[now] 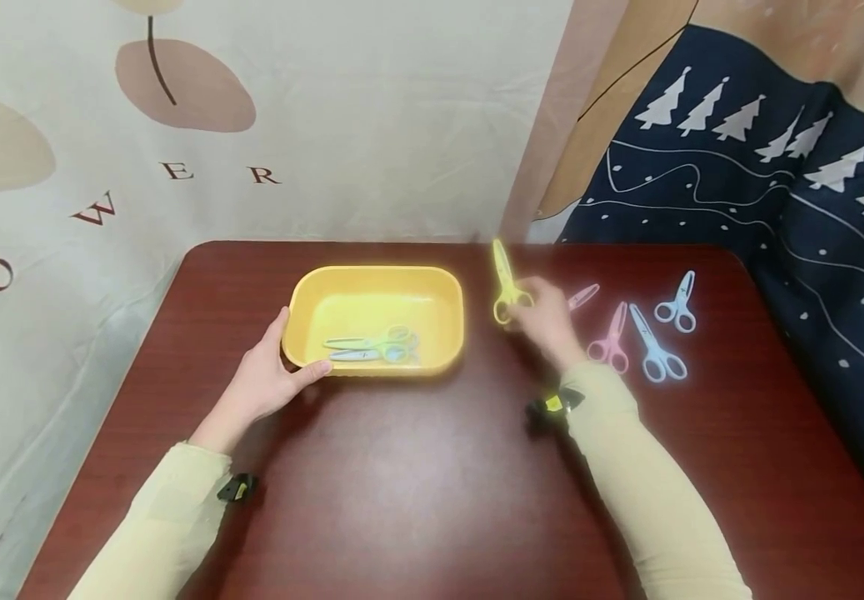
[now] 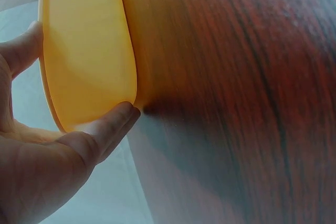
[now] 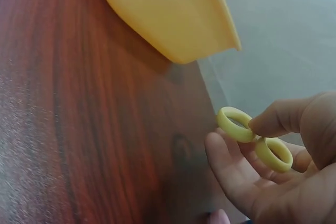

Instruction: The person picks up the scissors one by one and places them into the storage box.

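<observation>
My left hand [image 1: 261, 373] grips the left end of a yellow plastic bin [image 1: 452, 321], thumb over the front rim and fingers at the side. In the left wrist view, the fingertips [image 2: 118, 119] reach the bin's lower edge. Inside the bin lie a green-handled pair of scissors [image 1: 360, 342] and a blue pair [image 1: 360, 356], close together. Right of the bin, my right hand [image 1: 549, 321] pinches yellow scissors [image 1: 504, 271] at the handles, above the table, blades pointing away. The right wrist view shows the thumb against the two yellow finger loops [image 3: 236, 125].
On the table's right side lie pink scissors [image 1: 616, 333], blue scissors [image 1: 649, 337] and a smaller-looking blue pair [image 1: 685, 292] farther back. Another pink pair [image 1: 584, 297] is partly hidden behind my right hand. A pale printed cloth [image 1: 402, 150] hangs behind the dark red table [image 1: 417, 517].
</observation>
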The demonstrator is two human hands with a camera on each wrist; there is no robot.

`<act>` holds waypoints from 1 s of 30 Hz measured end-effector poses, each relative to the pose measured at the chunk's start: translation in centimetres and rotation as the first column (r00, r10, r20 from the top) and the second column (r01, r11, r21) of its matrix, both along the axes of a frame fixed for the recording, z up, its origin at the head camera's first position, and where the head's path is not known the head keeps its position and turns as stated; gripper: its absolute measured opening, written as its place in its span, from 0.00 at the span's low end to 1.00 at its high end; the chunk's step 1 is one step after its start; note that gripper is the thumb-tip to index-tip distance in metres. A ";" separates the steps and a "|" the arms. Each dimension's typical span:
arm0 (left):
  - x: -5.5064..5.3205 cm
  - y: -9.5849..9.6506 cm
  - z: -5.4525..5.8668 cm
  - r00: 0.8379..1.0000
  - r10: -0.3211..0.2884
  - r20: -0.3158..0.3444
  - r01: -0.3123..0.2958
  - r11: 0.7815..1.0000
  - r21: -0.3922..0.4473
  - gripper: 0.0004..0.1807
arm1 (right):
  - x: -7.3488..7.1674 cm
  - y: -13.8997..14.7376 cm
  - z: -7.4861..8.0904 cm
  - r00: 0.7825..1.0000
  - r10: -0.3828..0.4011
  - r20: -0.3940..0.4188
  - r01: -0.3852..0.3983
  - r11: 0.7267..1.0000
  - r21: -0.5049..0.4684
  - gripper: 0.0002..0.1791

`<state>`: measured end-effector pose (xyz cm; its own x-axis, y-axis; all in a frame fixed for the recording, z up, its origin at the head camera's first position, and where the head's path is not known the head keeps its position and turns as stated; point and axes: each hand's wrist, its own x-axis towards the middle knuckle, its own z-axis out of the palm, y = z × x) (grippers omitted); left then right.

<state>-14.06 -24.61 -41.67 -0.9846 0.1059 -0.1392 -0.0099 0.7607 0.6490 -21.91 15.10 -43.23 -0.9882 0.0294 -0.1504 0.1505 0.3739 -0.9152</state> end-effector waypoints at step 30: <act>0.1 0.3 0.2 1.000 0.002 -0.003 -0.002 1.000 -0.005 0.63 | 0.1 1.3 2.6 0.998 0.017 -0.065 -0.021 0.998 -0.057 0.28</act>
<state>-13.96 -24.31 -41.50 -0.9852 0.1032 -0.1371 -0.0098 0.7640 0.6452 -21.76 16.44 -40.62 -0.9962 0.0039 -0.0873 0.0839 0.3229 -0.9427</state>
